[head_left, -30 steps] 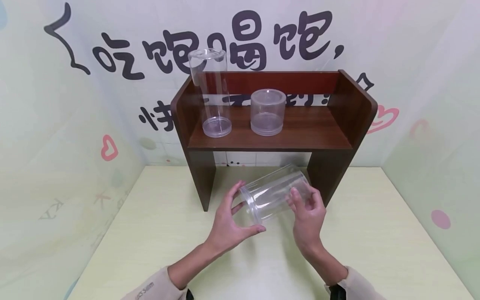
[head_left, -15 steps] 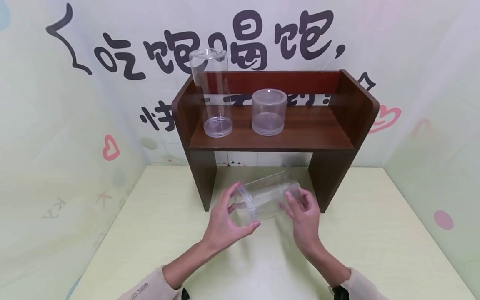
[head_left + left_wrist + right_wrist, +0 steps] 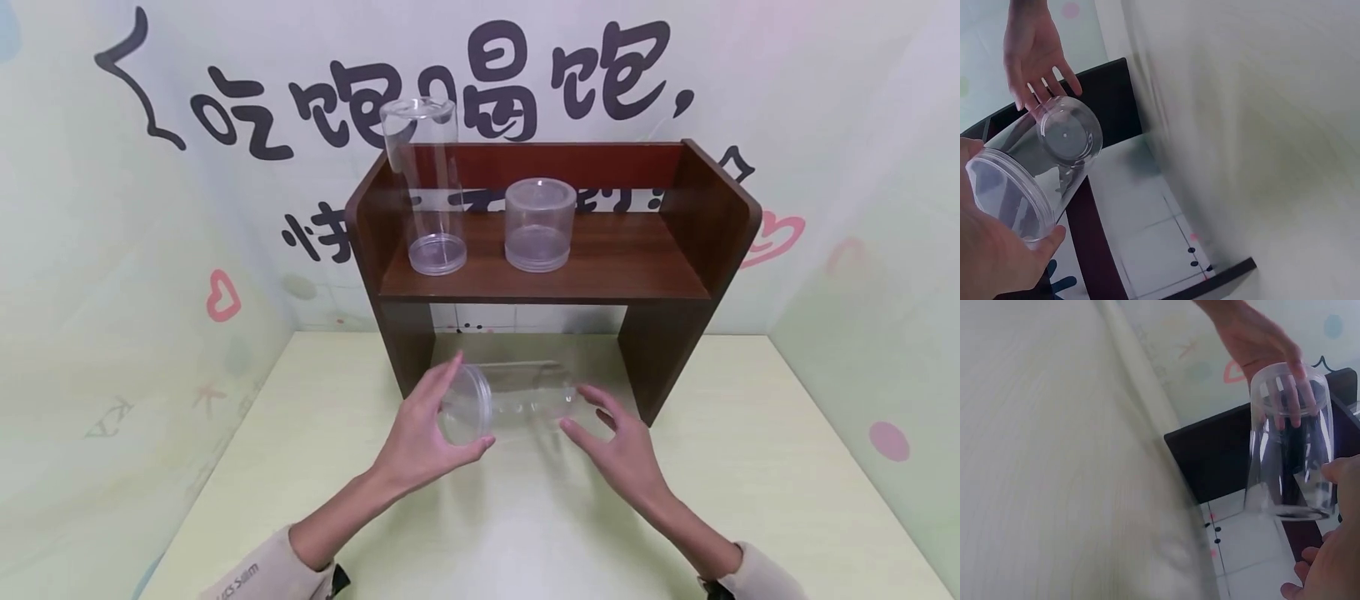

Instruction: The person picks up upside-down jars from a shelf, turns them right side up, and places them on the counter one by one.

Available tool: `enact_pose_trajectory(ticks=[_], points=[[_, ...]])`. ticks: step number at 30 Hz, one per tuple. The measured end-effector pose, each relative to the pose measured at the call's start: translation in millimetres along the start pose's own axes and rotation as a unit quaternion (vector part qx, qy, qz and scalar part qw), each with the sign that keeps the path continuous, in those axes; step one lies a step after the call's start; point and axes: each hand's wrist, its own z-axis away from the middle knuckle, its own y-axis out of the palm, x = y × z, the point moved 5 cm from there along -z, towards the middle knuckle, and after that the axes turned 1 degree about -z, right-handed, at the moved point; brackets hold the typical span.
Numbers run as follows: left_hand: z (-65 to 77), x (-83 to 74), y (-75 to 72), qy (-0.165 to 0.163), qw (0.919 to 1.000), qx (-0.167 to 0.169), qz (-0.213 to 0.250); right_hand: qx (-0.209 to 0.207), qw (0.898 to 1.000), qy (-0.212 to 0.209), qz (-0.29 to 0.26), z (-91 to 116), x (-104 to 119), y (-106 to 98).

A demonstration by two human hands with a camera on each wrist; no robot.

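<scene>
A clear plastic jar (image 3: 525,387) lies sideways in the air above the table, in front of the shelf's lower opening. Its ridged lid end (image 3: 484,404) points left, and the smooth base (image 3: 1067,132) points right. My left hand (image 3: 420,429) grips the lid end, thumb below and fingers above and behind. My right hand (image 3: 626,450) is spread at the base end, thumb and fingers apart, with fingertips right at the jar's wall. In the right wrist view the jar (image 3: 1294,456) is see-through, and the left fingers show through its lid.
A dark brown wooden shelf (image 3: 637,275) stands at the table's back. On its board are a tall clear jar (image 3: 435,192) at left and a short clear jar (image 3: 537,242) near the middle. Lettered cloth walls (image 3: 112,250) surround the pale table (image 3: 720,400).
The jar has turned from slanting up-right to nearly level and moved left. My left hand moved left with it. My right hand loosened from a pinch near the base and spread its fingers.
</scene>
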Motion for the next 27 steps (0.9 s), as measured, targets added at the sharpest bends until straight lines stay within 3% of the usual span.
enact_pose_trajectory(ticks=[5,10,22,27], points=[[-3.6,2.9,-11.6,0.003,0.9994,0.013,-0.033,-0.036,0.994,-0.067,0.082,3.0,-0.1,-17.2],[-10.0,4.6,-22.4,0.015,0.9977,0.025,-0.061,-0.082,0.981,-0.119,0.126,5.2,0.9,-39.6],[-15.0,10.8,-41.6,0.018,0.9843,0.072,-0.160,-0.208,0.962,-0.162,0.076,10.6,-1.6,-96.8],[-14.4,16.0,-50.6,0.011,0.9766,0.090,-0.195,-0.230,0.955,-0.167,0.089,1.4,-3.6,-114.1]])
